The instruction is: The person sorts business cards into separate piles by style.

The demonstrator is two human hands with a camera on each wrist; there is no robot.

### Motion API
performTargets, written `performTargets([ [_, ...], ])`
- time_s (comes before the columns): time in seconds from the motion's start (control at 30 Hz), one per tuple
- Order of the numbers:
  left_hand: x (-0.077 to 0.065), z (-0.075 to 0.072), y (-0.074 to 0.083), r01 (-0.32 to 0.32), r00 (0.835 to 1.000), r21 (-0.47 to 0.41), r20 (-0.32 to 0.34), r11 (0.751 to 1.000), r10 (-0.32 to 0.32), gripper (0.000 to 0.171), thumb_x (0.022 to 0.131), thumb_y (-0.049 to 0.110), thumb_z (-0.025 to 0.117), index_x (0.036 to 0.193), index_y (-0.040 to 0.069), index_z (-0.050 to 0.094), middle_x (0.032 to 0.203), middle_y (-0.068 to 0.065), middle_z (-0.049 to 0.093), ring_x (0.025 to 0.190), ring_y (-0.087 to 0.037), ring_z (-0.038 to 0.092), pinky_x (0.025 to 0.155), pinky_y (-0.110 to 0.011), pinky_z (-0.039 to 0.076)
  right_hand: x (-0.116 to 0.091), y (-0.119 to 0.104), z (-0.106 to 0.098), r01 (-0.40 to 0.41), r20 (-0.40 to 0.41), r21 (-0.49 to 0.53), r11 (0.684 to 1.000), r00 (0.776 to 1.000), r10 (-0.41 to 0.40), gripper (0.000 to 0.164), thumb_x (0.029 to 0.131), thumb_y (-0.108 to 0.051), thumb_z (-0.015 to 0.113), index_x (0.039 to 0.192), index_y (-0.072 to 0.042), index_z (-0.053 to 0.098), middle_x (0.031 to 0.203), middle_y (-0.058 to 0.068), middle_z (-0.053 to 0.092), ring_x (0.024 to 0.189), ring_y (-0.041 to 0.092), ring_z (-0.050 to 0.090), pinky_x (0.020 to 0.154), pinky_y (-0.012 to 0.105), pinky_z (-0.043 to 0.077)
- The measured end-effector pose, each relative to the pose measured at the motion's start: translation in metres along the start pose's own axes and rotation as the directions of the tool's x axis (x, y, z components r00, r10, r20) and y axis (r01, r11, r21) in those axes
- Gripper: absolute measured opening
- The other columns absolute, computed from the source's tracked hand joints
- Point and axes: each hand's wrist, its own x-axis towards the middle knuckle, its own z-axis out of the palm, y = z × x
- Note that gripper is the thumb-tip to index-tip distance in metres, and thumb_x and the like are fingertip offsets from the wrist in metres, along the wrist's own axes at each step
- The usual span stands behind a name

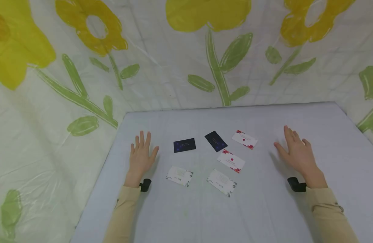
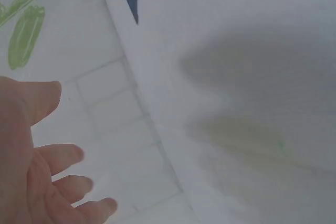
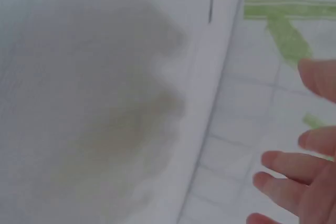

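Note:
My left hand (image 1: 140, 158) is held over the left of the table, fingers spread and holding nothing. Over the right side, my right hand (image 1: 299, 155) also has its fingers extended, with no object in it. Between them lie several small cards. Nearest the left hand is a dark card with blue spots (image 1: 184, 145); a second dark card (image 1: 216, 141) lies slanted beside it. Two white cards with red flowers, one upper (image 1: 244, 139) and one lower (image 1: 231, 161), sit toward the right hand. Closer to me are two white cards with grey-green leaves, left (image 1: 179, 176) and right (image 1: 221, 182).
The cards lie on a pale cloth-covered table (image 1: 186, 216). Behind it and along its left side hangs a white sheet (image 1: 162, 67) painted with yellow flowers and green leaves. A black wrist mount (image 1: 145, 185) sticks out from the left wrist, another (image 1: 296, 185) from the right.

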Motion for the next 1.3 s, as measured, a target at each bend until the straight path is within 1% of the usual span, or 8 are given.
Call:
performTargets([
  [0.07,-0.002,-0.004,0.004,-0.016,0.999,-0.049,-0.038,0.999,0.014,0.060,0.097,0.037,0.043,0.141,-0.001,0.032,0.145,-0.026,0.026,0.133,-0.042,0.025,0.105,-0.058,0.017,0.001,-0.009,-0.001,0.056,-0.128,-0.007,0.998,0.990,-0.056,0.058,0.090,-0.020,0.058,0.134,0.012,0.037,0.117,0.036,0.052,0.091,0.044,0.058,0.077,0.056,0.042],
  [0.17,-0.006,-0.010,0.011,-0.051,0.995,-0.140,-0.092,0.989,0.038,0.049,0.097,0.031,0.047,0.128,-0.006,0.050,0.129,-0.026,0.049,0.115,-0.040,0.050,0.096,-0.053,0.037,0.003,-0.027,-0.006,0.085,-0.250,0.015,0.996,0.965,-0.078,0.039,0.084,-0.010,0.061,0.116,0.013,0.056,0.093,0.029,0.064,0.057,0.036,0.059,0.049,0.045,0.045],
  [0.3,-0.011,-0.017,0.022,-0.092,0.993,-0.258,-0.089,0.962,0.071,0.032,0.095,0.023,0.051,0.110,-0.003,0.062,0.105,-0.018,0.064,0.092,-0.031,0.062,0.073,-0.042,0.051,0.004,-0.059,-0.010,0.083,-0.256,0.110,0.990,0.965,-0.053,0.023,0.084,-0.007,0.063,0.101,0.008,0.065,0.080,0.020,0.066,0.058,0.029,0.059,0.047,0.035,0.043],
  [0.53,-0.018,-0.014,0.035,-0.177,0.969,-0.370,0.099,0.912,0.228,0.023,0.093,0.014,0.055,0.109,-0.002,0.061,0.103,-0.011,0.062,0.092,-0.023,0.057,0.077,-0.039,0.048,0.008,-0.121,0.014,0.125,0.001,0.349,0.929,0.991,-0.134,0.017,0.086,-0.010,0.064,0.097,0.003,0.067,0.081,0.006,0.066,0.072,0.016,0.058,0.059,0.029,0.046],
  [0.77,-0.021,0.005,0.035,-0.233,0.891,-0.413,0.272,0.880,0.363,0.036,0.085,0.007,0.065,0.117,-0.006,0.055,0.112,-0.017,0.056,0.103,-0.030,0.052,0.090,-0.042,0.043,0.012,-0.176,0.062,0.110,0.239,0.540,0.835,0.931,-0.277,0.020,0.085,-0.013,0.066,0.099,0.003,0.065,0.083,-0.001,0.063,0.076,0.011,0.057,0.066,0.026,0.047],
  [0.87,-0.020,0.010,0.035,-0.264,0.870,-0.385,0.300,0.884,0.390,0.043,0.080,0.008,0.070,0.117,-0.006,0.054,0.113,-0.016,0.055,0.104,-0.029,0.052,0.092,-0.041,0.042,0.012,-0.197,0.082,0.044,0.350,0.531,0.846,0.898,-0.267,0.027,0.085,-0.016,0.067,0.104,0.002,0.061,0.088,0.000,0.061,0.080,0.012,0.055,0.072,0.028,0.048],
  [1.0,-0.019,0.014,0.035,-0.293,0.856,-0.365,0.312,0.883,0.413,0.051,0.073,0.010,0.075,0.117,-0.005,0.054,0.113,-0.015,0.053,0.106,-0.029,0.049,0.095,-0.042,0.039,0.010,-0.225,0.103,0.030,0.437,0.396,0.918,0.873,-0.218,0.039,0.081,-0.026,0.072,0.108,-0.001,0.059,0.092,0.002,0.056,0.083,0.015,0.051,0.074,0.032,0.046],
  [1.3,-0.018,0.020,0.036,-0.314,0.843,-0.356,0.323,0.880,0.431,0.049,0.068,0.011,0.081,0.108,-0.003,0.056,0.107,-0.013,0.054,0.102,-0.027,0.050,0.092,-0.040,0.041,0.007,-0.253,0.120,0.194,0.409,0.160,0.968,0.879,-0.244,0.052,0.070,-0.035,0.080,0.098,0.000,0.055,0.088,0.007,0.049,0.080,0.022,0.046,0.072,0.038,0.042],
])
